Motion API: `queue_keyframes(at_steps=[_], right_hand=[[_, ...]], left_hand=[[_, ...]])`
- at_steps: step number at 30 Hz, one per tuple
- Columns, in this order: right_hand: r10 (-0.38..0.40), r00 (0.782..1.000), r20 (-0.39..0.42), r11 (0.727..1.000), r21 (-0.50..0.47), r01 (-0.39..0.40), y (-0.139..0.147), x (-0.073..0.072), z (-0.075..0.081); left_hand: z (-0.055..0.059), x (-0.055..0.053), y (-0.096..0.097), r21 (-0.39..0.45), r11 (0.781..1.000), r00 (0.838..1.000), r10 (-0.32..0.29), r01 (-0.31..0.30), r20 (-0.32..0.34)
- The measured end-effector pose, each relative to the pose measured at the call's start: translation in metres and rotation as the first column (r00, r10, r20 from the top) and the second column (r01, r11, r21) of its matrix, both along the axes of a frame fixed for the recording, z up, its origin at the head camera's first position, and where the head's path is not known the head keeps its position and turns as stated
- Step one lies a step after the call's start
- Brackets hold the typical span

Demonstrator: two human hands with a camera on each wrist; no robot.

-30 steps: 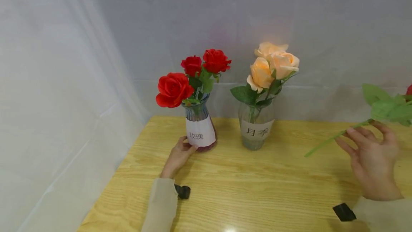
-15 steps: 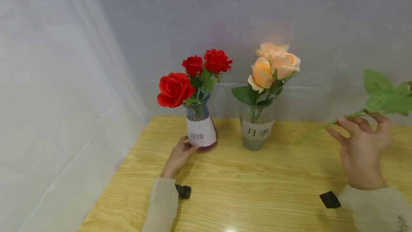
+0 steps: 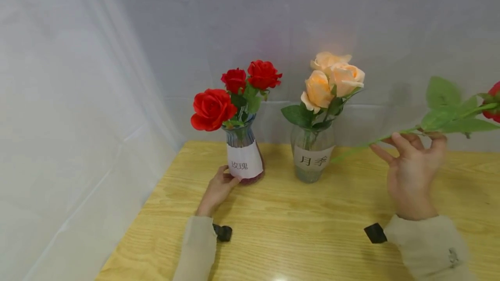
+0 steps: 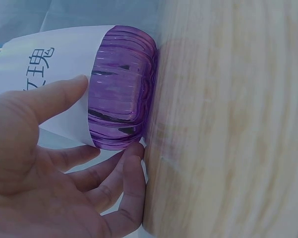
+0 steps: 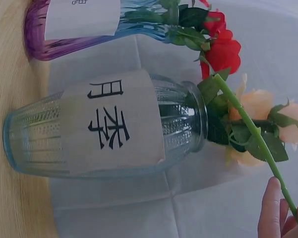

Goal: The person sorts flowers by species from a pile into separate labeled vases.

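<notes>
My left hand (image 3: 215, 191) holds the lower part of a blue-to-purple glass vase (image 3: 245, 162) with a white paper label. In the left wrist view, the thumb lies on the label and the fingers are bent at the vase's purple base (image 4: 120, 82). Several red roses (image 3: 212, 108) stand in this vase. With its fingertips, my right hand (image 3: 415, 178) pinches the green stem of a single red rose (image 3: 493, 104). That stem slants left and down, its cut end near the labelled clear vase (image 3: 312, 159). Peach roses (image 3: 332, 81) fill the clear vase.
Both vases stand upright near the back of the wooden table (image 3: 273, 220). A pale cloth (image 3: 390, 34) hangs behind and to the left. A small black device (image 3: 222, 232) is strapped at each wrist.
My right hand has moved left with the rose, and the stem's end has come close to the clear vase. The left hand and both vases have stayed in place.
</notes>
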State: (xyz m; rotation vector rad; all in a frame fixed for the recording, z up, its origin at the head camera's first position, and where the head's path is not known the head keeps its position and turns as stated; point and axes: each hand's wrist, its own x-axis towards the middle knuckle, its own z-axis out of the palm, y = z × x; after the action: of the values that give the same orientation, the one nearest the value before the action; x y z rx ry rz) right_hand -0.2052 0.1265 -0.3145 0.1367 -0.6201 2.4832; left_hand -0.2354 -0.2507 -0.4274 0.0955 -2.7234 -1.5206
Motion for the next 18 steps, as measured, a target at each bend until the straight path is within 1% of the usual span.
queue_keyframes(at_steps=[4,11,15,18], right_hand=[[-0.032,0.999,-0.019,0.998,0.058,0.033,-0.012,-0.001,0.001],[-0.032,0.999,-0.031,0.998,0.061,0.033,-0.029,-0.007,0.005],[-0.063,0.997,-0.038,0.994,0.084,0.066,-0.038,-0.010,0.006],[-0.099,0.994,-0.042,0.986,0.129,0.103,-0.045,-0.012,0.008]], left_hand=[[-0.001,0.000,0.000,-0.004,1.000,1.000,0.002,-0.002,0.001],[-0.001,0.000,0.000,-0.005,1.000,1.000,-0.004,0.004,-0.001],[-0.001,0.000,0.000,0.004,1.000,1.000,-0.007,0.007,-0.003],[-0.002,0.000,0.000,0.009,1.000,1.000,-0.005,0.005,-0.004]])
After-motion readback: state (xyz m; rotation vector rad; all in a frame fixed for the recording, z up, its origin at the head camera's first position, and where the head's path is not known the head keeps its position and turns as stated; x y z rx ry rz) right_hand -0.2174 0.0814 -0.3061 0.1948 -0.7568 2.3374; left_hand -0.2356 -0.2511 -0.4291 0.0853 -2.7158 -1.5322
